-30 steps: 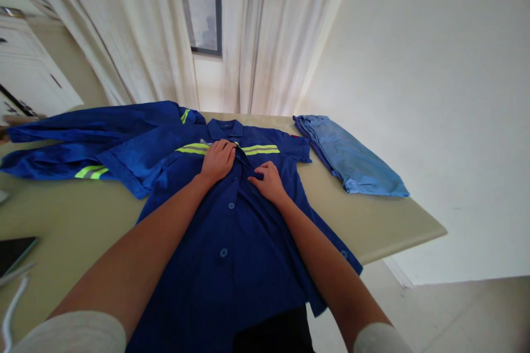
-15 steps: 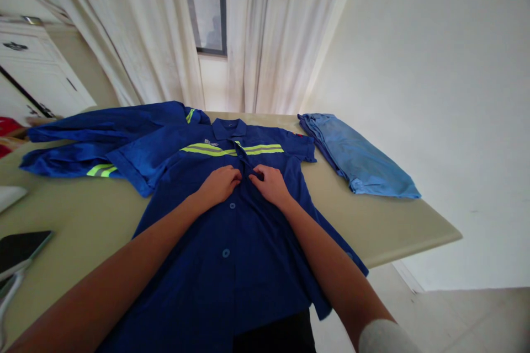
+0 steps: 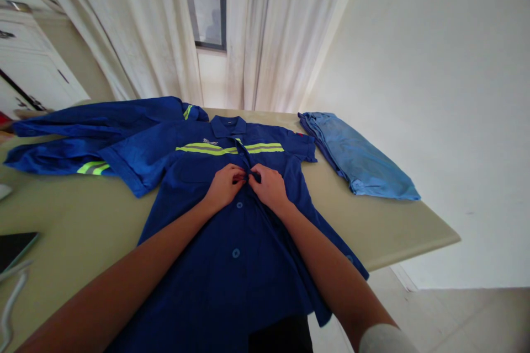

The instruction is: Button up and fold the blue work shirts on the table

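Note:
A dark blue short-sleeved work shirt [image 3: 199,265] lies face up, collar away from me, with a yellow-green reflective band across its chest. At the middle of its front opening, my left hand [image 3: 227,185] pinches one edge of the fabric. Close beside it, my right hand [image 3: 269,186] pinches the other edge, and the fingertips of both hands meet. Whatever sits between the fingertips is hidden. Two buttons show on the front below my hands, the nearer one a light blue button [image 3: 236,253].
Another blue garment with reflective strips [image 3: 136,113] lies at the back left of the table [image 3: 397,231]. Folded light blue clothing [image 3: 360,154] rests on the right. A phone [image 3: 16,251] and a white cable [image 3: 12,303] are at the left edge. Curtains [image 3: 153,27] hang behind.
My hands have come closer together, bringing the two shirt edges to meet. The shirt's buttoned front has shifted slightly right. The view has turned a little.

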